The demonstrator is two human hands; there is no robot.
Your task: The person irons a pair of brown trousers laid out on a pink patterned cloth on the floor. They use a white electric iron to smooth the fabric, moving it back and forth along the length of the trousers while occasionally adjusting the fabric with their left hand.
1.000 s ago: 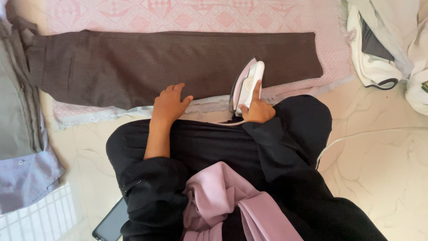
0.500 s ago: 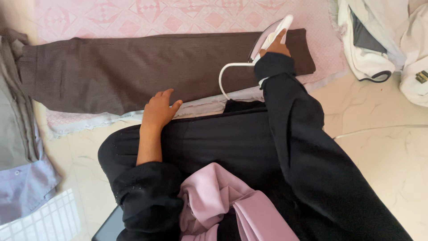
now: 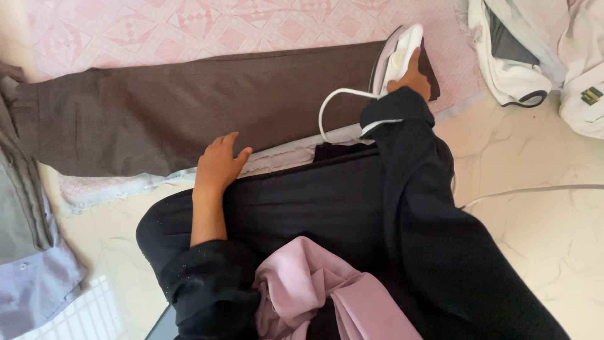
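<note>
The right hand (image 3: 412, 75) has its grip closed around the handle of a white and pink iron (image 3: 395, 58), which rests on the right end of the brown trousers (image 3: 189, 110). The trousers lie flat across a pink patterned cloth (image 3: 251, 25) on the floor. The left hand (image 3: 217, 165) lies open, fingers spread, pressing the near edge of the trousers. The iron's white cord (image 3: 333, 104) loops to the left of the right sleeve. White clothes (image 3: 522, 63) lie at the far right.

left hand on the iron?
No. The left hand lies flat at the brown trousers' near edge; the right hand holds the iron.
</note>
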